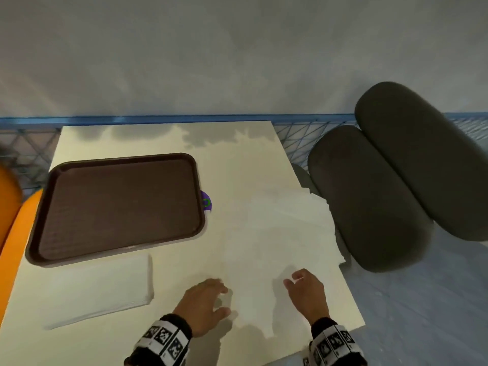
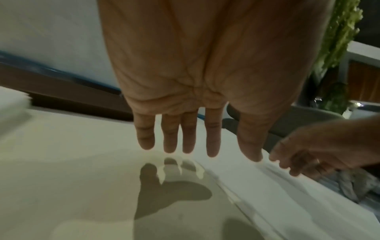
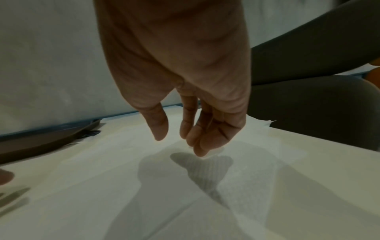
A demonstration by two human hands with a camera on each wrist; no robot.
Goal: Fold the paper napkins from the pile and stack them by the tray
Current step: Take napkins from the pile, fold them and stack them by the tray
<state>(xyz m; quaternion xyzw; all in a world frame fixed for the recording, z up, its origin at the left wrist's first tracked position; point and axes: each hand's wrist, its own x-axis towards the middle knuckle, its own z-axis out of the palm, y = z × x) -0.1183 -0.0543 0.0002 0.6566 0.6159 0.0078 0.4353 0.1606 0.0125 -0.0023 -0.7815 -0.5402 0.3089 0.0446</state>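
A loose pile of white paper napkins is spread over the right half of the cream table. A neat stack of folded napkins lies just in front of the brown tray. My left hand hovers with straight fingers over the table at the pile's left edge and holds nothing. My right hand hangs over the top napkin, fingers loosely curled with their tips close to the paper, gripping nothing.
A dark grey padded chair stands close against the table's right edge. An orange seat is at the left. A small purple and green object peeks out beside the tray. A blue rail runs behind the table.
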